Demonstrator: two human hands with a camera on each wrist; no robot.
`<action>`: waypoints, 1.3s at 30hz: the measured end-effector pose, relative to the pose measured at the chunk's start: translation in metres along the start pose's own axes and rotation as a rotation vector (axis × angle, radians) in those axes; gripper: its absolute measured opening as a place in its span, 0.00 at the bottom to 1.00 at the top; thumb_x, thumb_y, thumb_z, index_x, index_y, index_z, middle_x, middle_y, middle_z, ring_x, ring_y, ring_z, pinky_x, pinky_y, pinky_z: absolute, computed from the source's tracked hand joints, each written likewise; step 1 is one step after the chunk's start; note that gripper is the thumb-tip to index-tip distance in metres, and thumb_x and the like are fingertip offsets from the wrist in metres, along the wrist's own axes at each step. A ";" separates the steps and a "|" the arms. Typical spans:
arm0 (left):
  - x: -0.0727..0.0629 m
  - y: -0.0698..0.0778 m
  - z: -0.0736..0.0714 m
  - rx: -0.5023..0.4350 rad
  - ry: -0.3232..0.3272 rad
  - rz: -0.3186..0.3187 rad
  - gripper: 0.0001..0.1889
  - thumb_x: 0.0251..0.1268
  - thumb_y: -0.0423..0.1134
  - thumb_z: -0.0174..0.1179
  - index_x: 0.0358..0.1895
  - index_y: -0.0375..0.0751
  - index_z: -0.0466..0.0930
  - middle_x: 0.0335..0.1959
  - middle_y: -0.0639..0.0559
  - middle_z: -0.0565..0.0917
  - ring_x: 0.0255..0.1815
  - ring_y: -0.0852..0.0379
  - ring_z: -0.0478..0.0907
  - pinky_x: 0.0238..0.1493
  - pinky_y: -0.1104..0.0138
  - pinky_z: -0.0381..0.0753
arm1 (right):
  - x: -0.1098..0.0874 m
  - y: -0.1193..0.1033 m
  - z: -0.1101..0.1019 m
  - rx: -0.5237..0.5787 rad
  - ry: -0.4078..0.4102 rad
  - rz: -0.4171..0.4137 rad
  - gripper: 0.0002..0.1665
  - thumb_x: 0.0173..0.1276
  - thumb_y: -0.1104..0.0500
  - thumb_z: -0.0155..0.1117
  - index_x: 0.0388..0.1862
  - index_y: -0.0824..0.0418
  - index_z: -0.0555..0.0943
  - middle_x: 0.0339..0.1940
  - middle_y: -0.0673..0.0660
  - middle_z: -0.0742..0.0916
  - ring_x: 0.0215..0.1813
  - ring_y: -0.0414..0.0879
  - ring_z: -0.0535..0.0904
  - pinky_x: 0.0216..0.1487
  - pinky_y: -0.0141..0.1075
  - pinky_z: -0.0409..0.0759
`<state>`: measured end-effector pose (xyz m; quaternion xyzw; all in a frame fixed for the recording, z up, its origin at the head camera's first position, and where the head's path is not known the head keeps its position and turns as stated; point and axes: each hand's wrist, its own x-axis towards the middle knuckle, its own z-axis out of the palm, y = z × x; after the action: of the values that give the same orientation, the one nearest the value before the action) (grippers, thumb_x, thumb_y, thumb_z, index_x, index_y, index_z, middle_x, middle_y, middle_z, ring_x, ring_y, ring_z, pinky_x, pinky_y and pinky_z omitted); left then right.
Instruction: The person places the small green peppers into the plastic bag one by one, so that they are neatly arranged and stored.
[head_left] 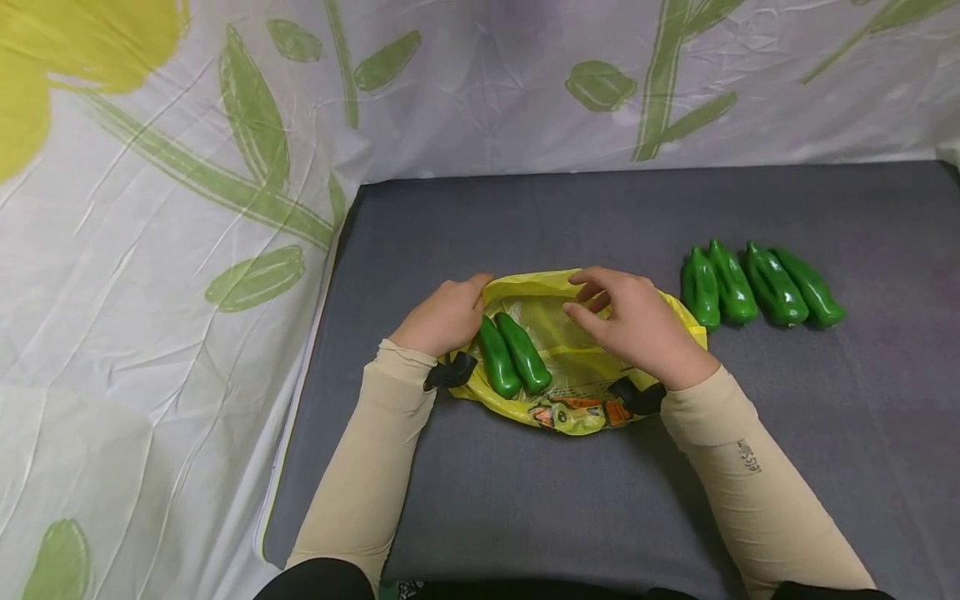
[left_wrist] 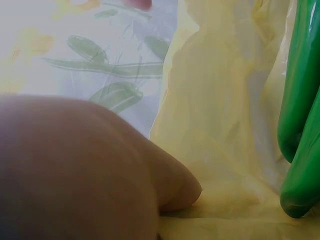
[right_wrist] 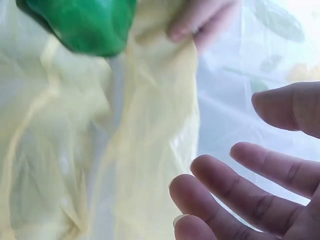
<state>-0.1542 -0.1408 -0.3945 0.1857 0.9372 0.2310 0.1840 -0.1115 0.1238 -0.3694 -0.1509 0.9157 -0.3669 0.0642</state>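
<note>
Two peppers [head_left: 522, 354] lie inside one yellow bag [head_left: 585, 367], left hand [head_left: 447, 317] pinching its rim, right hand [head_left: 639, 325] above, fingers [right_wrist: 232, 186] loosely apart.

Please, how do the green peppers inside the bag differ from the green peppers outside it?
The bagged peppers are two; the outside peppers are four. The bagged peppers lie within the open yellow bag; the outside peppers lie on the gray tabletop, right of the bag. Both groups are glossy, green and elongated.
</note>
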 end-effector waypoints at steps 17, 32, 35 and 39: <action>-0.001 0.000 -0.001 -0.005 -0.003 0.005 0.24 0.87 0.36 0.36 0.78 0.40 0.66 0.42 0.43 0.85 0.29 0.52 0.80 0.38 0.59 0.81 | -0.006 0.018 -0.035 -0.024 0.061 0.131 0.22 0.78 0.57 0.60 0.67 0.62 0.80 0.53 0.64 0.86 0.51 0.59 0.84 0.47 0.56 0.83; -0.001 0.001 -0.001 0.003 0.005 -0.002 0.25 0.86 0.36 0.36 0.79 0.39 0.65 0.51 0.40 0.86 0.33 0.51 0.81 0.43 0.58 0.82 | -0.009 0.044 -0.055 -0.063 0.101 0.230 0.26 0.79 0.55 0.58 0.72 0.62 0.76 0.58 0.68 0.84 0.52 0.61 0.84 0.46 0.57 0.82; -0.002 0.000 -0.001 0.000 0.004 -0.001 0.25 0.86 0.36 0.36 0.79 0.39 0.65 0.51 0.40 0.86 0.33 0.51 0.81 0.43 0.58 0.82 | -0.009 0.052 -0.061 -0.063 0.098 0.258 0.27 0.80 0.54 0.59 0.73 0.62 0.75 0.59 0.69 0.84 0.52 0.61 0.84 0.45 0.56 0.81; -0.002 0.001 -0.001 0.003 0.007 0.000 0.25 0.87 0.36 0.36 0.79 0.39 0.65 0.51 0.40 0.86 0.34 0.51 0.82 0.44 0.58 0.82 | -0.011 0.064 -0.070 -0.063 0.091 0.296 0.29 0.80 0.51 0.58 0.74 0.63 0.74 0.60 0.71 0.82 0.53 0.64 0.82 0.46 0.57 0.80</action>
<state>-0.1527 -0.1410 -0.3929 0.1850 0.9381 0.2304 0.1806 -0.1313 0.2167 -0.3631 0.0007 0.9409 -0.3310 0.0712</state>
